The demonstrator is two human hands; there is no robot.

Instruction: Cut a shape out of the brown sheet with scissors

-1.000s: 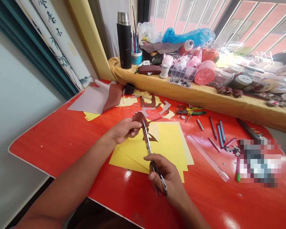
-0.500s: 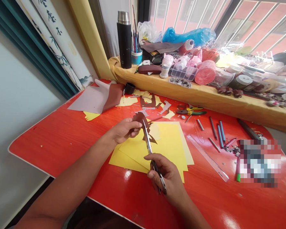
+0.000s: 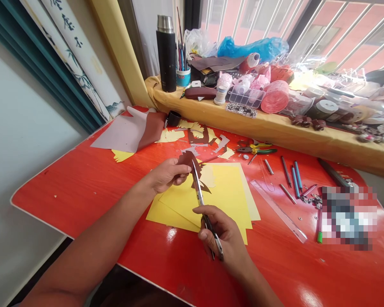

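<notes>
My left hand [image 3: 169,175] pinches a jagged piece of brown paper [image 3: 187,159] between thumb and fingers. My right hand [image 3: 222,236] grips a pair of steel scissors [image 3: 199,196], whose blades reach up into the brown piece. A lower part of that piece hangs beside the blades, over the stacked yellow card sheets [image 3: 220,200]. Both hands are just above these sheets, and the right hand overlaps their near edge. The blade tips are hidden behind the brown paper.
The red table [image 3: 67,200] holds brown and yellow paper scraps [image 3: 198,136], a folded brown sheet [image 3: 136,132], pliers [image 3: 257,149], several pencils [image 3: 296,179] and a clear ruler [image 3: 277,211]. Behind it, a cloth-covered window ledge [image 3: 243,128] carries a black flask [image 3: 166,53] and crowded craft supplies.
</notes>
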